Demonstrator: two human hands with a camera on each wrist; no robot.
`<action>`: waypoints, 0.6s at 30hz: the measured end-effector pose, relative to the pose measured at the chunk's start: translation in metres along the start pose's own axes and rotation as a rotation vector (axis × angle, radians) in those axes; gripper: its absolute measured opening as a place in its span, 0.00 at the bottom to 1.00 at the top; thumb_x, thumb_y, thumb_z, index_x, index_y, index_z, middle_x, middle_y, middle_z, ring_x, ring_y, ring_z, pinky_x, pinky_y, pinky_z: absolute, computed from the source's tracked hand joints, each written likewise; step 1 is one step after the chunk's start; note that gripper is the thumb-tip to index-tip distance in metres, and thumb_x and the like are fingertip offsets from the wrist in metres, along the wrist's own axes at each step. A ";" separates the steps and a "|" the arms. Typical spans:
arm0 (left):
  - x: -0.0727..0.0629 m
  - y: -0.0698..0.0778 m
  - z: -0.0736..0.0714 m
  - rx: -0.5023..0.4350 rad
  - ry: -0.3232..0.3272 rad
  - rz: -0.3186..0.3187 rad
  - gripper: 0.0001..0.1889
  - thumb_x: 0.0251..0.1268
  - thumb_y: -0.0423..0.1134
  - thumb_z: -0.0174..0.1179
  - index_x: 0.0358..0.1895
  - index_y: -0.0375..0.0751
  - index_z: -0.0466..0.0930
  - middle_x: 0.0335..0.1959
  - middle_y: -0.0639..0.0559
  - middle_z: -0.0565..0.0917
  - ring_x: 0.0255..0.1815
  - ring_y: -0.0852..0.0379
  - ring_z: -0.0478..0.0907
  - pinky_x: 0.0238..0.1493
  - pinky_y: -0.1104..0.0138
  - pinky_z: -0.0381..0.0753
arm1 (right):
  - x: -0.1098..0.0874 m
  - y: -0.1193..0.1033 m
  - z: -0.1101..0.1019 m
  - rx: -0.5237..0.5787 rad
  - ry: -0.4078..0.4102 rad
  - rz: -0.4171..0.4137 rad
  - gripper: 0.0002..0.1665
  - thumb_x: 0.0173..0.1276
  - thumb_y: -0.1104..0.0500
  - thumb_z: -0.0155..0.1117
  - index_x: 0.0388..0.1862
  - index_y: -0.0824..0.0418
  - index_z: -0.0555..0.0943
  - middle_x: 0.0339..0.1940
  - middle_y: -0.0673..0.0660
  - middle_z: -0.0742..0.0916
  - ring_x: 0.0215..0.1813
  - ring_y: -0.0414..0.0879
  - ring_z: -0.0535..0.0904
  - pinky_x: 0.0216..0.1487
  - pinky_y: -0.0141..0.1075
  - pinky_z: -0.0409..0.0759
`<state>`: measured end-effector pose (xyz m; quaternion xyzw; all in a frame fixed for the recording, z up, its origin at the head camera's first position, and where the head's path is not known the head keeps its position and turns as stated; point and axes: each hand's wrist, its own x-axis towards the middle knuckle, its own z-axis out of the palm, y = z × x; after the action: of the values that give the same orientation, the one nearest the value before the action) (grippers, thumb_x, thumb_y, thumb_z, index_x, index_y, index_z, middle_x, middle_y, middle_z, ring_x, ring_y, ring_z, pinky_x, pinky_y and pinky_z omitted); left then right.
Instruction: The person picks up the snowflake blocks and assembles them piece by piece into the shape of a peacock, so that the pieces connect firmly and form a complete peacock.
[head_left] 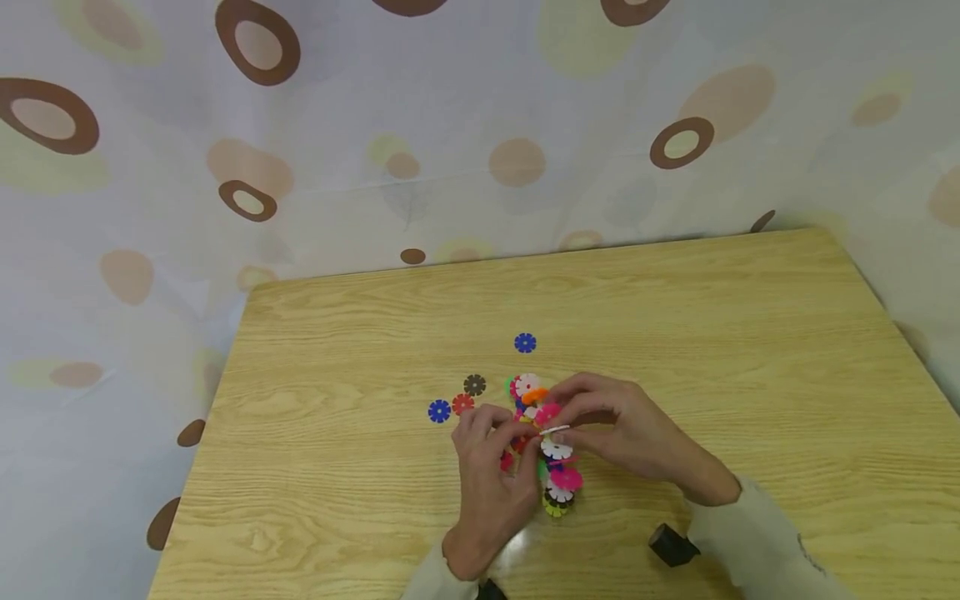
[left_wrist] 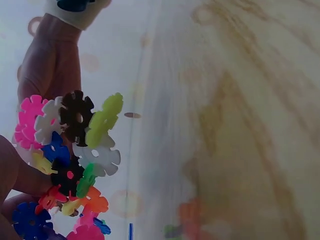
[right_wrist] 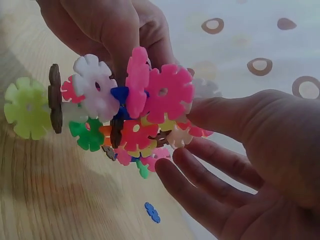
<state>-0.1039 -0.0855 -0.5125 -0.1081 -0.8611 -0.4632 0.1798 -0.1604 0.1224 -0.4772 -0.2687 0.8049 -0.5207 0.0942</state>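
Observation:
A cluster of joined snowflake discs [head_left: 566, 478] in pink, white, black, green, orange and yellow hangs between the two hands, above the table. The left hand [head_left: 487, 475] grips it from the left side with thumb and fingers. At its near upper part, the right hand [head_left: 630, 429] pinches a white disc [head_left: 556, 429], seen edge-on in the head view. In the right wrist view, the right thumb [right_wrist: 220, 114] lies beside a pink disc [right_wrist: 170, 93], with the other fingers below. How the pinched disc meets the cluster is hidden by the fingers.
Loose discs lie on the wooden table [head_left: 337, 483]: a blue one [head_left: 525, 342] farther back, and a black one [head_left: 475, 384], a red one [head_left: 462, 404] and another blue one [head_left: 439, 411] left of the hands. A patterned curtain [head_left: 450, 108] hangs behind the table.

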 end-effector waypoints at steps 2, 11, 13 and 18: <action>0.000 0.000 0.000 -0.001 0.006 -0.001 0.03 0.66 0.32 0.73 0.35 0.44 0.91 0.38 0.54 0.80 0.48 0.53 0.72 0.60 0.56 0.64 | 0.001 0.000 0.000 -0.032 0.013 -0.022 0.14 0.63 0.67 0.83 0.41 0.48 0.94 0.56 0.51 0.91 0.57 0.39 0.86 0.56 0.32 0.90; 0.001 0.000 -0.001 0.004 0.016 0.002 0.03 0.64 0.31 0.73 0.34 0.45 0.91 0.38 0.54 0.80 0.48 0.53 0.71 0.60 0.56 0.63 | 0.002 -0.001 -0.001 -0.060 0.032 -0.051 0.13 0.64 0.66 0.83 0.40 0.47 0.95 0.54 0.49 0.90 0.57 0.39 0.85 0.57 0.31 0.88; 0.002 -0.001 -0.002 -0.001 0.011 0.002 0.03 0.64 0.33 0.73 0.35 0.45 0.90 0.38 0.54 0.79 0.48 0.53 0.71 0.60 0.55 0.63 | 0.002 -0.001 -0.001 -0.075 0.037 -0.058 0.14 0.63 0.65 0.84 0.41 0.47 0.94 0.54 0.49 0.90 0.57 0.40 0.85 0.58 0.31 0.88; 0.006 -0.008 -0.007 -0.043 -0.008 0.015 0.05 0.61 0.32 0.74 0.35 0.46 0.89 0.38 0.52 0.75 0.47 0.55 0.69 0.61 0.52 0.61 | 0.002 -0.005 -0.004 -0.080 0.028 -0.075 0.16 0.65 0.63 0.84 0.49 0.46 0.94 0.57 0.48 0.89 0.59 0.41 0.85 0.58 0.34 0.89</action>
<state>-0.1110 -0.0959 -0.5127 -0.1203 -0.8507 -0.4799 0.1774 -0.1622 0.1233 -0.4710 -0.2948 0.8156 -0.4950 0.0528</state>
